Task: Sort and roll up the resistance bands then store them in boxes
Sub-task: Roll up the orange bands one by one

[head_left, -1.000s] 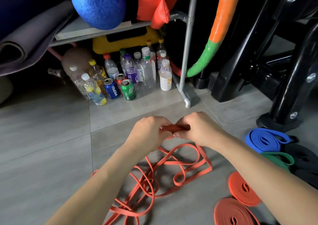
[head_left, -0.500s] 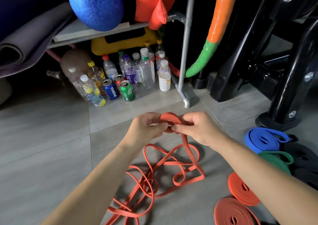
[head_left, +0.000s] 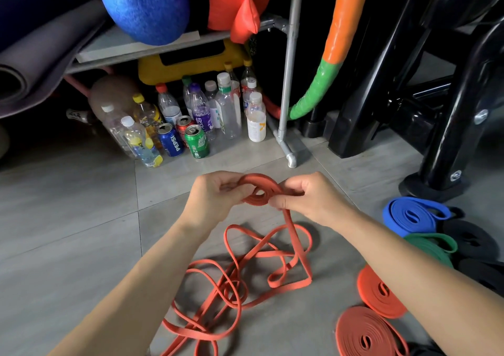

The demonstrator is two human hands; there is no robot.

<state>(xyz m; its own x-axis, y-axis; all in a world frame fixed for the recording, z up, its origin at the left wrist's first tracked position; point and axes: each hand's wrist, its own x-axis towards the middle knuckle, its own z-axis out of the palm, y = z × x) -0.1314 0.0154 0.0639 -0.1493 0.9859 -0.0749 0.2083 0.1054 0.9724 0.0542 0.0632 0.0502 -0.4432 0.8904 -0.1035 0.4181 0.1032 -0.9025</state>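
While 2 hands [head_left: 215, 201] [head_left: 313, 200] pinch, orange coil [head_left: 261, 179] between

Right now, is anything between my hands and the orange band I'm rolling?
Nothing visible: the left hand and right hand both pinch the orange band at its coil; the loose rest lies tangled on the floor.

Tiled floor [head_left: 68, 219] with tangled orange band [head_left: 231, 282], rolled coils [head_left: 365, 334] (right), bottles [head_left: 229, 110].

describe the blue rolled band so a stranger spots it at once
Find the black machine base on the right. On the floor before it lies the blue rolled band, next to a green roll. It is the only blue coil.
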